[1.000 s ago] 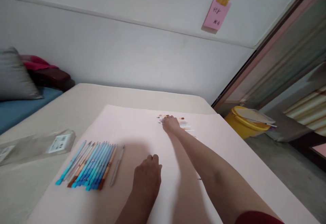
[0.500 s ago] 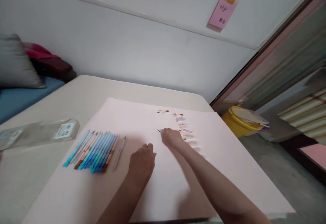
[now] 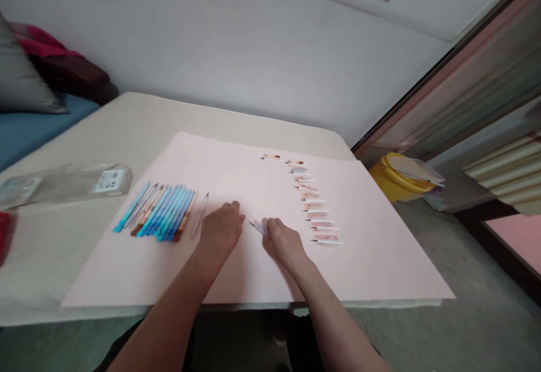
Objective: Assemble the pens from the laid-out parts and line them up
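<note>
My right hand (image 3: 282, 241) is closed on a small pen part (image 3: 257, 226) whose tip pokes out to the left, low over the pink sheet (image 3: 372, 248). My left hand (image 3: 220, 229) rests knuckles-up on the sheet just left of it, fingers curled, nothing visible in it. A clear pen barrel (image 3: 199, 214) lies beside the left hand. Further left lies a row of blue and brown pens (image 3: 158, 212). To the right of my right hand runs a column of small pen parts (image 3: 311, 206).
A clear plastic packet (image 3: 63, 182) lies on the beige table (image 3: 127, 118) at the left. A yellow bucket (image 3: 391, 180) stands on the floor at the right. A grey cushion (image 3: 21, 87) and blue bedding sit at the far left. A wall rises behind.
My right hand has pulled back from the far column of small parts toward me, carrying one part. My left hand shifted a little forward. The view has tilted down.
</note>
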